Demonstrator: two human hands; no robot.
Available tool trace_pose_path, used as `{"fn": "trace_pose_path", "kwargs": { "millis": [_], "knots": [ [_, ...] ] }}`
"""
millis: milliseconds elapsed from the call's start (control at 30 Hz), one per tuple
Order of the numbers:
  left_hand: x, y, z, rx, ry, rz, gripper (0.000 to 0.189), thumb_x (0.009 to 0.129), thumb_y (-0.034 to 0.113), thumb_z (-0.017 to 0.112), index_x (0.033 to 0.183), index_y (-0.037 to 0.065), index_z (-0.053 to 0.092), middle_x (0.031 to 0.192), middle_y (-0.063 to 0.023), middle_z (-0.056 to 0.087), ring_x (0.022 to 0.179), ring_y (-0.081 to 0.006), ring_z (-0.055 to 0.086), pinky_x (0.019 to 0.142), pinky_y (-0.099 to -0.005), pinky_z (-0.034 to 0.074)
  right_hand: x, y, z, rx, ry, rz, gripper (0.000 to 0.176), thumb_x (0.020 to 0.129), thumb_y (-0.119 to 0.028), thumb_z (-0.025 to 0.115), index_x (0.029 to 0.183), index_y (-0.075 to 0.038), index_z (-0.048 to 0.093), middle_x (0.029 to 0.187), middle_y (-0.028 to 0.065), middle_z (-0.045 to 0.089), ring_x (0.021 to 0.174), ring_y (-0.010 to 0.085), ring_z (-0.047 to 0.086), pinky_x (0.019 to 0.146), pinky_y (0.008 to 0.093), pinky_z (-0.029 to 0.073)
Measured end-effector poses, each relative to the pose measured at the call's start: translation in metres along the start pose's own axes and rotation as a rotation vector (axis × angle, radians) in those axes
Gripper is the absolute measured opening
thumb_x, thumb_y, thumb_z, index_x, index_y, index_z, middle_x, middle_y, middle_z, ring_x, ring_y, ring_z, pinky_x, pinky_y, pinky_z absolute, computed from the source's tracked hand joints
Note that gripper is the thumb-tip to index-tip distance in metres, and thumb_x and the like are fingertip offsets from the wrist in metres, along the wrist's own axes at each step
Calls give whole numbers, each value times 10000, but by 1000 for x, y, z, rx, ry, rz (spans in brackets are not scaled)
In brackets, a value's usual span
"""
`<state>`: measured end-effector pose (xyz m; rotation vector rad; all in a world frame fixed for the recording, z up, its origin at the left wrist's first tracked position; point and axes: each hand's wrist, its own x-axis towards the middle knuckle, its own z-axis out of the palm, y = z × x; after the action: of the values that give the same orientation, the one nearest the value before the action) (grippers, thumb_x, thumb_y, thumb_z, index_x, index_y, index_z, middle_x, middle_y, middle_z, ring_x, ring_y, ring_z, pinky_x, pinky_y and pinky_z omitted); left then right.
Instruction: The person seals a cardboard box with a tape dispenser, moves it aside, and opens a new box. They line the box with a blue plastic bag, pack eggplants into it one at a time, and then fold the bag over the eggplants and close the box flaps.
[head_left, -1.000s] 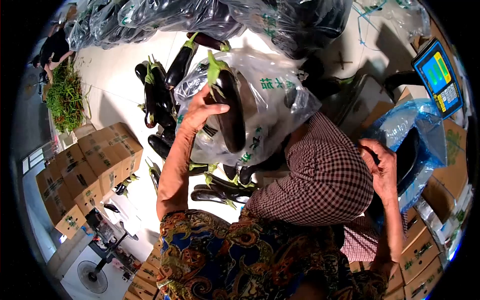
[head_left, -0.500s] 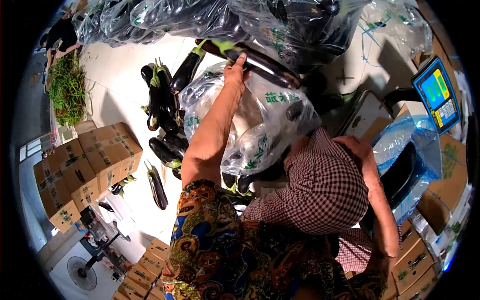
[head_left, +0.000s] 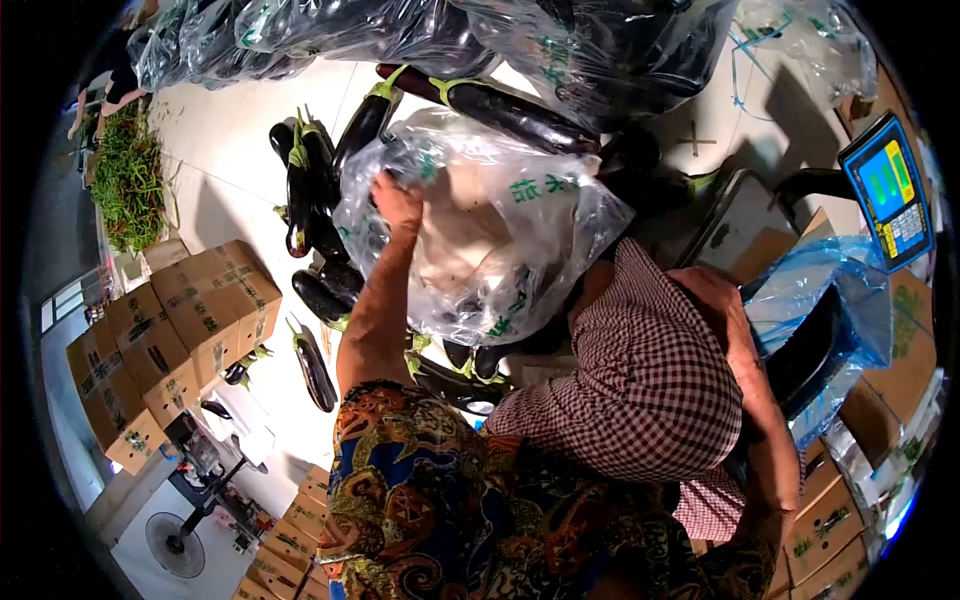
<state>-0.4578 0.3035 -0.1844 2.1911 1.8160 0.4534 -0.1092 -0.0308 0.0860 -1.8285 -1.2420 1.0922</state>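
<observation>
Frame centre: left hand clenched on the clear printed bag
right hand by the blue bag at right, grip impossible to tell; eggplants lie above

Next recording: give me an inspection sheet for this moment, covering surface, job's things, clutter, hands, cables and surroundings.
Surface: pale floor, partly covered with produce.
Job's things: clear plastic bag with green print, crumpled; blue bag below the scale display.
Clutter: loose eggplants heaped beside the clear bag; one long eggplant lying just beyond it; filled bags at the far edge.
Hands: left hand grips the clear bag's rim; right hand at the blue bag's edge, grip unclear.
Cables: nothing seen.
Surroundings: cardboard boxes, fan, green vegetables, another person far off.
</observation>
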Motion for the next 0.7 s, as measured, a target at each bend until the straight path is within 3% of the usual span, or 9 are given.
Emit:
{"fn": "trace_pose_path", "kwargs": {
  "millis": [67,200,300,400,467,533,600,667,700],
  "knots": [
    [24,19,-26,2,153,180,866,636,142,688,1404,78,293,1120,-231,462,1036,-421,434,920,-477,364,1,2,2,33,1,26,389,750,-157,563,1100,12,582,1009,186,618,893,355,612,793,379,495],
    [36,24,-33,404,-220,281,894,624,126,709,1418,157,301,1264,-166,447,1197,-398,385,974,-471,343,-18,35,12,13,-5,181,376,821,-147,517,1172,-20,563,1151,167,578,1058,325,549,919,379,438],
    [60,31,-22,414,-281,188,655,687,190,689,1293,140,445,1273,-203,472,1169,-402,456,928,-499,406,-23,27,13,72,37,241,396,827,-152,521,1205,-38,550,1209,167,551,1130,308,510,976,384,400],
    [60,34,-14,532,-235,335,559,708,242,683,1224,122,505,1248,-235,478,1143,-406,482,878,-495,455,-20,25,12,-276,71,58,367,812,-132,527,1162,-32,572,1134,175,587,1028,310,578,888,368,466],
    [50,28,-12,544,-144,502,476,729,238,656,1172,110,538,1232,-206,487,1093,-412,517,824,-475,491,3,31,13,-63,-34,63,296,791,-108,551,1073,-32,594,1023,170,617,904,315,619,795,353,497],
    [40,59,-27,682,-708,316,520,672,321,732,1109,84,581,1109,-166,608,1043,-338,583,857,-460,488,4,23,11,16,-66,136,273,784,-97,557,1047,-33,594,995,166,621,899,315,619,792,355,495],
    [17,29,-14,618,-738,497,467,682,357,732,1034,75,611,1022,-134,647,932,-337,620,830,-439,497,7,17,11,-63,-59,104,263,784,-105,561,1034,-32,594,989,164,625,901,311,623,788,349,494],
    [0,29,-34,430,-1036,296,492,665,366,772,1009,50,618,1033,-144,638,929,-320,616,804,-413,497,10,18,10,-86,-28,63,264,779,-119,572,1027,-31,593,985,163,627,899,310,625,780,347,494],
    [-11,28,-55,5,-1114,133,520,644,328,801,1032,36,615,1036,-144,638,938,-297,612,815,-388,488,11,22,11,-69,-3,41,270,775,-129,582,1026,-29,593,984,164,627,896,310,625,774,348,495]
  ]
}}
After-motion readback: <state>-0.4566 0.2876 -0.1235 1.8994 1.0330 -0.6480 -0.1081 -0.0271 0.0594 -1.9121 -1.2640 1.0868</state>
